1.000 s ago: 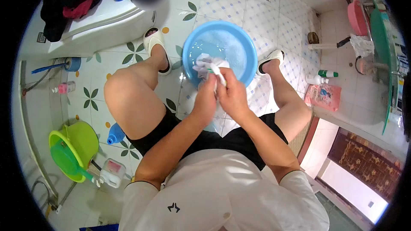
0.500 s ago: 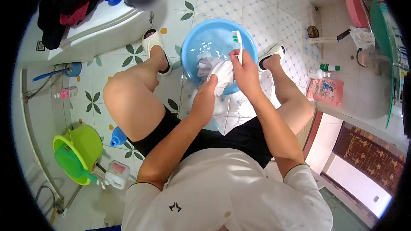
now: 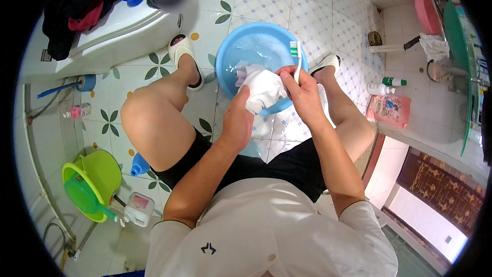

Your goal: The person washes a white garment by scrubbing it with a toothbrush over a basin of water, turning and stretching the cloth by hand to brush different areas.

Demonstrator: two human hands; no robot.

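Observation:
A wet white cloth (image 3: 264, 88) is stretched between my two hands over the near side of a blue basin (image 3: 224, 79). My left hand (image 3: 239, 119) grips the cloth's left side, thumb on top. Held upright in my right hand (image 3: 302, 91) is a white toothbrush (image 3: 298, 64), its green-and-white bristles above the basin's right rim. The fingertips of that hand also pinch the cloth's right edge. Soapy water lies in the basin, and part of the cloth hangs towards it.
At the lower left are a green bucket (image 3: 110, 174), a green dipper (image 3: 81, 194), a white jug (image 3: 139, 209) and a blue bottle (image 3: 140, 165). Dark clothes (image 3: 61, 15) lie on the white tub edge (image 3: 148, 25). A pink bag (image 3: 390, 111) and bottles (image 3: 381, 88) stand at right.
My hands have moved apart, spreading the cloth wider. My right hand has shifted right and slightly down with the toothbrush, and its fingertips now pinch the cloth's edge.

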